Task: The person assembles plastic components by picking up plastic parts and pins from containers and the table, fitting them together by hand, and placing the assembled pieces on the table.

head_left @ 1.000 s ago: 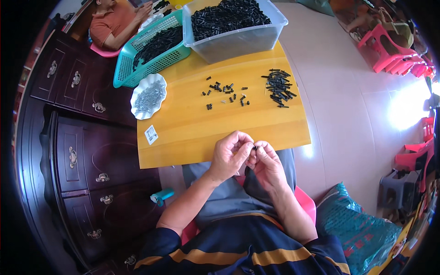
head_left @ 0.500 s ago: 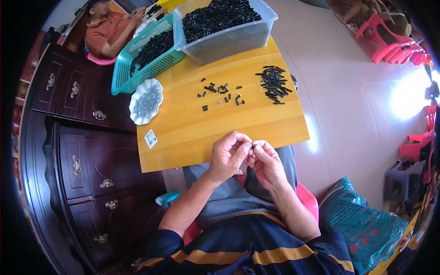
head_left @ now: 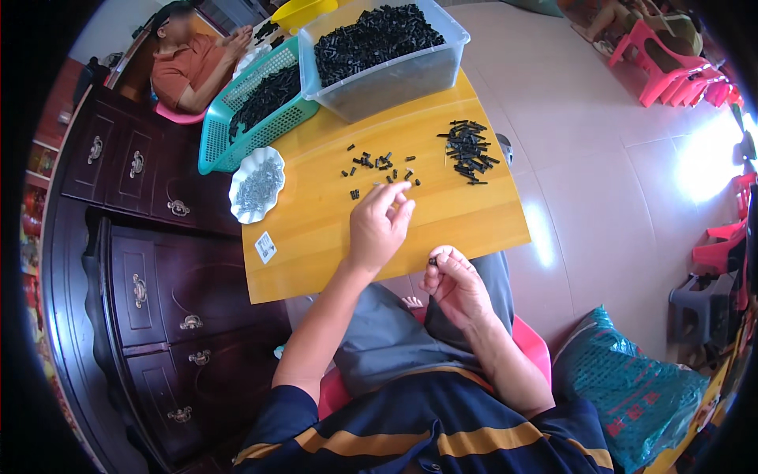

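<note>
My left hand (head_left: pixel 380 225) hangs over the wooden table, its index finger stretched toward a loose group of small black plastic pieces (head_left: pixel 383 161). Thumb and index are slightly apart, and I see nothing between them. Beyond the table's front edge, above my lap, my right hand (head_left: pixel 454 284) is closed, pinching a small black plastic piece (head_left: pixel 433 261) between thumb and fingers. A heap of longer black plastic pieces (head_left: pixel 471 152) lies at the table's right side. On the left, a white scalloped dish (head_left: pixel 278 204) holds many small clear or silvery bits, too small to name.
A clear plastic bin (head_left: pixel 387 85) full of black pieces and a green basket (head_left: pixel 212 150) stand at the table's back. Dark drawers (head_left: pixel 158 288) line the left. A person (head_left: pixel 189 71) sits at far left. A teal bag (head_left: pixel 624 387) lies at right.
My left hand has parted from the right and moved up and forward over the table toward the small black pieces. The right hand stays in place, pinching its piece.
</note>
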Motion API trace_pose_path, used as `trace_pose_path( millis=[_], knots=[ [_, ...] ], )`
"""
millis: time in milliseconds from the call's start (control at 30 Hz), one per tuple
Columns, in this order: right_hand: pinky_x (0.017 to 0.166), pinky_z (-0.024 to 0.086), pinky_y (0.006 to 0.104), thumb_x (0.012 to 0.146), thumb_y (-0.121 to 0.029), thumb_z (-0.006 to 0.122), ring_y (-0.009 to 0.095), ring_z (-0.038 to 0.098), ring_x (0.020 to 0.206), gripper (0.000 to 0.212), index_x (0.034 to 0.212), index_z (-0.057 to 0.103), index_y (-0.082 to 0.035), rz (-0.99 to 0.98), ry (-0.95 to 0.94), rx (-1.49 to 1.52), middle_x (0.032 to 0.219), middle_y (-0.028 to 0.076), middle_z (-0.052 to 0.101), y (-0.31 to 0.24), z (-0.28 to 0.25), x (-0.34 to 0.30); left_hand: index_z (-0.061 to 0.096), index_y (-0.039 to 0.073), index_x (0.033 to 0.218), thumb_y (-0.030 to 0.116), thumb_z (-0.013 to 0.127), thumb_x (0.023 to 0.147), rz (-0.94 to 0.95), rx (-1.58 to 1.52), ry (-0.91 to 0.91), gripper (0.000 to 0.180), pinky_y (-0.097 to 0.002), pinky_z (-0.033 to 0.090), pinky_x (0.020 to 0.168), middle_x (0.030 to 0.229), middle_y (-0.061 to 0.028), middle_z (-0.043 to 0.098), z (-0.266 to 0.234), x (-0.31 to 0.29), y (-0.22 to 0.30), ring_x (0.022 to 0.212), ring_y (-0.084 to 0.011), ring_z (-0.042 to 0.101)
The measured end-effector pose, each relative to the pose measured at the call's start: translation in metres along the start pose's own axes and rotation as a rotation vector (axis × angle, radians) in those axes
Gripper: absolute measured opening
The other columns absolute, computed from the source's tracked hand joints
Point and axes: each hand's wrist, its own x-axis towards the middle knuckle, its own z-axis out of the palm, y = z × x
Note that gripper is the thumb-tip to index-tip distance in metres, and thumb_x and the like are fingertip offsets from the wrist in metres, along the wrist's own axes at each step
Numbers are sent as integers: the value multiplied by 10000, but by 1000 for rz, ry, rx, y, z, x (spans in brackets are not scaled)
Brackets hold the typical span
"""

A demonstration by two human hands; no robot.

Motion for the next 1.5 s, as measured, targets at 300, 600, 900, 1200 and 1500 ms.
trace_pose_path(
  millis=[300, 600, 900, 1200, 1500],
  knots=[
    [734, 560, 269, 1001, -139, 590, 100, 627, 716, 151, 1089, 641, -26, -5, 10, -11, 859, 36, 651, 1, 3, -1, 691, 76, 1061, 114, 709, 837, 93, 340, 14, 228, -384, 535, 648, 856, -97, 666, 21, 28, -22, 732, -277, 670],
    [723, 545, 255, 1001, -126, 589, 104, 624, 735, 171, 1134, 637, -30, -17, 33, -42, 922, 45, 667, 3, 0, 2, 687, 69, 996, 98, 689, 845, 127, 320, 4, 154, -400, 540, 665, 859, -102, 664, 26, 31, -23, 742, -317, 653],
    [718, 531, 238, 1008, -140, 580, 97, 618, 743, 174, 1136, 636, -36, -20, 69, -89, 925, 36, 669, 5, 1, 2, 657, -28, 986, -15, 625, 914, -217, -384, -105, 80, -225, 539, 637, 868, -62, 708, -2, -20, -7, 705, -90, 670],
    [717, 528, 233, 1010, -142, 579, 85, 612, 744, 170, 1141, 636, -50, -9, 80, -169, 931, 34, 674, 7, -1, 3, 631, -21, 1091, 50, 634, 961, -337, -498, -131, 148, -196, 508, 637, 881, -24, 650, -31, -56, 5, 692, -60, 601],
    [734, 542, 255, 1009, -145, 581, 88, 614, 745, 106, 1081, 610, -72, -39, 122, -234, 914, 31, 667, 11, 7, 1, 631, -4, 1050, 43, 672, 939, -371, -743, -263, 128, -205, 533, 659, 883, -27, 669, -35, -74, -9, 712, -70, 631]
  ],
)
